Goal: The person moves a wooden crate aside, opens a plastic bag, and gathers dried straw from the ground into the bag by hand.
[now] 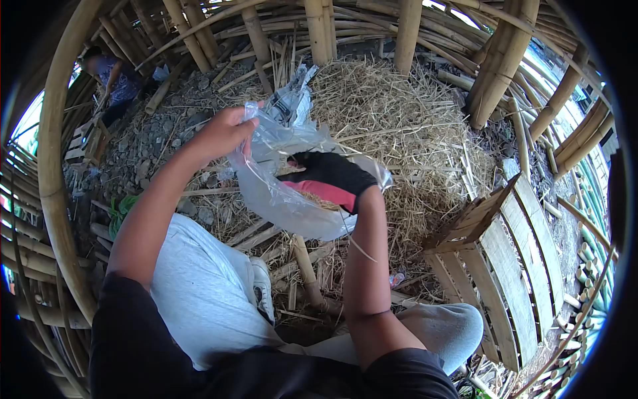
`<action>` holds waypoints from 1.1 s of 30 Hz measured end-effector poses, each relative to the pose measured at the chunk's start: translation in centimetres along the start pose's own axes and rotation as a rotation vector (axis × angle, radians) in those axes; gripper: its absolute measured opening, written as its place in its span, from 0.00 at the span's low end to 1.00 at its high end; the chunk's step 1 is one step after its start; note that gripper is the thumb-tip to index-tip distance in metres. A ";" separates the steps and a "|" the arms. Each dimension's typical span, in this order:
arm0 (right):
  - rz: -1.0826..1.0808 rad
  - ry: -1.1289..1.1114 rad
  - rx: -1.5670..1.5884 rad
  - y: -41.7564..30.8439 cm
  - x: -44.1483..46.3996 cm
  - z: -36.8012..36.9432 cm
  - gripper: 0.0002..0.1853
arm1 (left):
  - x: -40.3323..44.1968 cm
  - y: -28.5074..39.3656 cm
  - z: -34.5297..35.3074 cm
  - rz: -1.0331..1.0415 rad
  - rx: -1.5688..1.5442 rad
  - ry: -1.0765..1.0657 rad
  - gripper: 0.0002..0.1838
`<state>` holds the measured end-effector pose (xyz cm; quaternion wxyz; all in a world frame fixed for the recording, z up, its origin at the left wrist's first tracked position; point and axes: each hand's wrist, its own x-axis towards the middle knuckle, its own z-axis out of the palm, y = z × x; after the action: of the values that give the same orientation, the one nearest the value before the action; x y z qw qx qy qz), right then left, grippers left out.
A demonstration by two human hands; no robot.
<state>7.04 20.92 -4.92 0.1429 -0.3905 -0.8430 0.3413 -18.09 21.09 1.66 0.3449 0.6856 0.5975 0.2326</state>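
Note:
My bare left hand [232,132] is closed on the upper left rim of a clear plastic bag [266,199], holding it up in front of my knees. On my right hand [329,178] is a black and red glove, and the hand reaches inside the bag's mouth. Some straw lies in the bag below the glove. Its fingers point left and are partly hidden, so what they hold, if anything, cannot be made out. A long thin stalk hangs past my right wrist.
Loose straw [399,120] covers the ground ahead. At the right a slatted wooden crate [508,266] stands tilted. Bamboo poles [502,63] surround the place. Grey stones [156,133] lie at the left, and a person [119,83] sits at the far left beside another crate [86,141].

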 end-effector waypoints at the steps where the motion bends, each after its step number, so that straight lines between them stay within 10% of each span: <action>1: 0.014 0.035 0.060 -0.3 -0.7 -0.9 0.29 | -0.1 0.4 -0.1 -0.023 -0.021 0.002 0.29; 7: 0.189 0.381 0.392 3.3 -0.7 -1.2 0.32 | -0.7 0.7 -0.2 0.015 -0.089 -0.033 0.27; 11: -0.055 0.380 0.555 2.7 -0.4 0.5 0.24 | -0.2 1.1 1.0 0.057 -0.144 -0.108 0.27; 17: 0.038 -0.043 -0.142 2.0 5.3 5.7 0.25 | -0.2 1.8 2.9 0.169 -0.240 -0.264 0.23; 25: 0.256 -0.261 0.576 6.9 5.8 8.6 0.29 | 0.2 -0.3 1.3 -0.148 -0.059 -0.296 0.31; 28: -0.299 -0.242 -0.021 5.1 3.8 4.2 0.32 | 0.4 -1.5 0.4 -0.184 -0.044 -0.260 0.31; 29: -0.049 -0.223 0.142 1.5 1.5 1.7 0.31 | 0.5 -1.7 0.2 -0.194 -0.048 -0.255 0.31; 33: -0.160 0.035 0.801 2.4 -2.1 -1.5 0.31 | 0.7 -2.3 -0.3 -0.218 -0.066 -0.257 0.31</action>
<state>10.57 21.12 -5.42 0.3240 -0.2430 -0.6686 0.6236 -19.74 21.98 0.06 0.4637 0.6291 0.6115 0.1237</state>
